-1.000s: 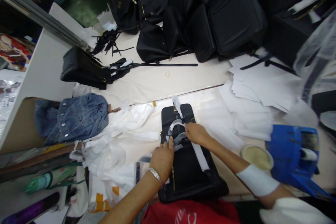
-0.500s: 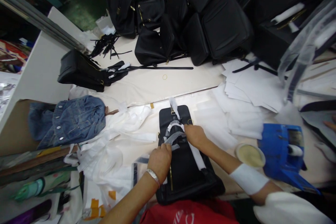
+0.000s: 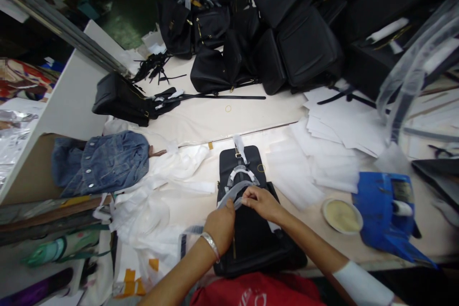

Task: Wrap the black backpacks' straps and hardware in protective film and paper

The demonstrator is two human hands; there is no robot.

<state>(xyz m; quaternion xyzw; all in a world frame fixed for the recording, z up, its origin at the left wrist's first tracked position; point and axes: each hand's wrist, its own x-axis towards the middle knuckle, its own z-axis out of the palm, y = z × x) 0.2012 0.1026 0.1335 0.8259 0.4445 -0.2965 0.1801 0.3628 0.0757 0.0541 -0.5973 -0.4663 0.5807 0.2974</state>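
Note:
A black leather backpack (image 3: 256, 244) lies flat in front of me, its top pointing away. Its curved handle (image 3: 243, 170) is wrapped in white padding. Just below the handle, a translucent strip of wrapping (image 3: 234, 191) arches across the bag. My left hand (image 3: 221, 225), with a silver bracelet at the wrist, is closed on the strip's left part. With thumb and fingers pinched together, my right hand (image 3: 262, 203) grips the strip at its right part. What the strip covers underneath I cannot make out.
A blue tape dispenser (image 3: 383, 215) and a round tub of pale yellow stuff (image 3: 342, 216) stand at the right. White sheets (image 3: 340, 119) lie behind them. Several black bags (image 3: 304, 48) crowd the back. A denim jacket (image 3: 103, 160) and white foam wrapping (image 3: 150, 215) lie left.
My right hand has moved down from the padded handle to the translucent strip and now pinches it. My left hand has shifted slightly down, still at the strip.

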